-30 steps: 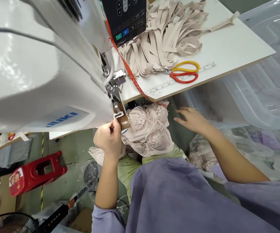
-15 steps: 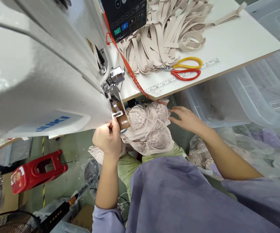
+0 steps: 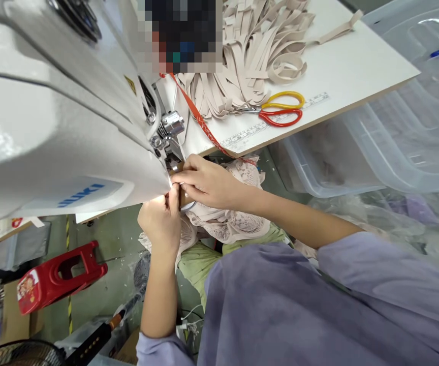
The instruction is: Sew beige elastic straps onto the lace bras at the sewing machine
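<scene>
**Both hands at the presser foot of the sewing machine**

Left hand (image 3: 161,222) is raised under the white sewing machine (image 3: 63,137), fingers pinched shut on the edge of the lace garment (image 3: 230,221) just below the machine head. Right hand (image 3: 208,182) lies over the same spot from the right, its fingers curled and pressing on the lace, fingertips touching those of the left hand; whether it grips a fold or only presses, cannot tell. The presser foot itself is mostly hidden behind the two hands.

The lace garment, pale pink, hangs from the needle area down onto the person's lap, near the edge of the surface (image 3: 356,71).

On the surface, far right of the machine: a heap of beige elastic strips (image 3: 253,56); just beside it, scissors with a yellow and a red handle (image 3: 280,108), lying on a printed ruler scale. An orange ribbon (image 3: 200,119) runs diagonally from the machine to the surface edge.

Right: clear plastic bins (image 3: 406,127). Left, on the floor: red plastic stool (image 3: 57,274).
</scene>
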Demonstrator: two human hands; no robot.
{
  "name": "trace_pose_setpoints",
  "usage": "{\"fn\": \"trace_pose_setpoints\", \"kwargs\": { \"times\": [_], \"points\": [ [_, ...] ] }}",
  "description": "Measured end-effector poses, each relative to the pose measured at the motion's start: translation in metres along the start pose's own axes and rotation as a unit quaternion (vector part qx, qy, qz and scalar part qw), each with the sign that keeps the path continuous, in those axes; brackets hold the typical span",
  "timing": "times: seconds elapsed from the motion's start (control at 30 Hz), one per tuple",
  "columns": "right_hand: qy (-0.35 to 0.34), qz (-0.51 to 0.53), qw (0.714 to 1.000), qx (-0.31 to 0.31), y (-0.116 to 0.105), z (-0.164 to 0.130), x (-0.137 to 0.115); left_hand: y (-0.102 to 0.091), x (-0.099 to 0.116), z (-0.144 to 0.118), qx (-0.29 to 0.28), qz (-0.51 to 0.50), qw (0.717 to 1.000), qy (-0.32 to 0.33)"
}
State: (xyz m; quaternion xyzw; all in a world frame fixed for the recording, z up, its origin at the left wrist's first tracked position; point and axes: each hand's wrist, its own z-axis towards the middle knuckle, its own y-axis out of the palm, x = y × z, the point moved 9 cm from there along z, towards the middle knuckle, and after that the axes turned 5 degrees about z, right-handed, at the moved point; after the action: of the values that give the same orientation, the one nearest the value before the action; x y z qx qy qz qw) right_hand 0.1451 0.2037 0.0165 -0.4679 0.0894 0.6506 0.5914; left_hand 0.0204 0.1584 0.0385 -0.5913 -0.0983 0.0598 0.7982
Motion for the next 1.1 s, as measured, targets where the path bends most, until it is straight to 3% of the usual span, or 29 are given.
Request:
{"fn": "trace_pose_setpoints", "kwargs": {
  "times": [0.13,0.27,0.4,0.5,0.57,0.67,0.73,0.83,0.97,1.1],
  "points": [
    [0.033,0.002,0.999,-0.018,0.002,0.008,0.006,-0.002,0.002,0.0,-0.014,-0.037,0.998,0.044],
    [0.075,-0.027,0.996,-0.033,0.001,0.018,-0.001,-0.008,0.011,-0.004,-0.035,-0.006,0.994,0.103],
    [0.113,-0.082,0.99,-0.012,-0.009,0.021,-0.008,-0.034,0.018,-0.027,0.062,-0.042,0.982,0.176],
    [0.131,-0.073,0.988,0.047,-0.033,-0.004,0.008,-0.039,0.009,-0.062,0.104,-0.149,0.958,0.22],
    [0.162,-0.044,0.981,0.098,-0.052,-0.042,0.038,-0.019,-0.003,-0.084,0.07,-0.211,0.954,0.203],
    [0.286,-0.027,0.949,0.127,-0.066,-0.126,0.104,0.046,-0.019,-0.113,-0.079,-0.288,0.948,0.106],
    [0.397,-0.037,0.914,0.078,-0.056,-0.183,0.146,0.093,-0.017,-0.133,-0.185,-0.335,0.923,0.043],
    [0.432,-0.041,0.9,0.03,-0.033,-0.227,0.168,0.132,0.004,-0.148,-0.253,-0.378,0.89,0.027],
    [0.43,-0.07,0.9,0.016,-0.011,-0.225,0.161,0.139,0.029,-0.144,-0.252,-0.39,0.884,0.054],
    [0.448,-0.088,0.89,0.009,-0.002,-0.215,0.158,0.11,0.022,-0.126,-0.196,-0.392,0.898,0.041]
  ]
}}
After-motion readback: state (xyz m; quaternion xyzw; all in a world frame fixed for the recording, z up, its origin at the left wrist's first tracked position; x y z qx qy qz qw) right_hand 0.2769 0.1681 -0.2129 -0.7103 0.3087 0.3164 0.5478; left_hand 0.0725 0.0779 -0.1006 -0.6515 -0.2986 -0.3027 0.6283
